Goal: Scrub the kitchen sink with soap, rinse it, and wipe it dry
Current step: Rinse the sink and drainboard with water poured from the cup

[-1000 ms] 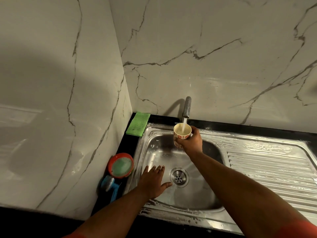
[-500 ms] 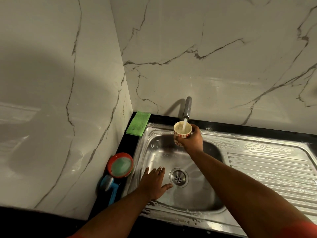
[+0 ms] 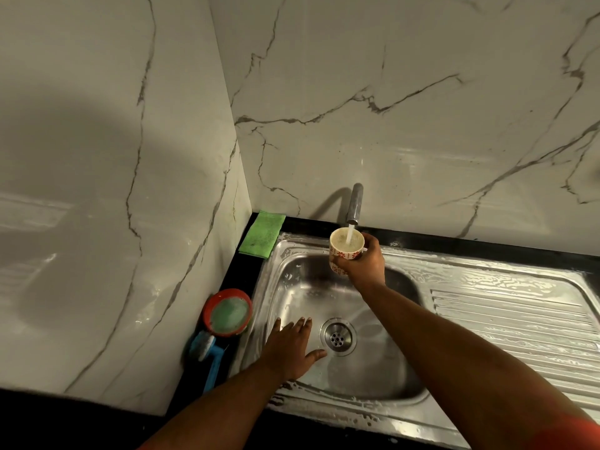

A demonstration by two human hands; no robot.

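A steel sink (image 3: 399, 401) with soapy streaks on its rim fills the lower middle. My right hand (image 3: 363, 264) grips a white cup with red patterns (image 3: 344, 251) under the tap (image 3: 354, 204), and a stream of water runs into the cup. My left hand (image 3: 290, 347) lies flat with fingers spread on the basin floor, just left of the drain (image 3: 337, 336). A ribbed draining board (image 3: 516, 323) with suds stretches to the right.
A green cloth (image 3: 262, 233) lies on the black counter at the back left corner. A red bowl of soapy liquid (image 3: 228, 313) and a blue-handled brush (image 3: 207, 355) sit left of the sink. Marble walls close the left and back.
Both hands stay almost where they were. The cup remains under the running tap and the water keeps flowing into it.
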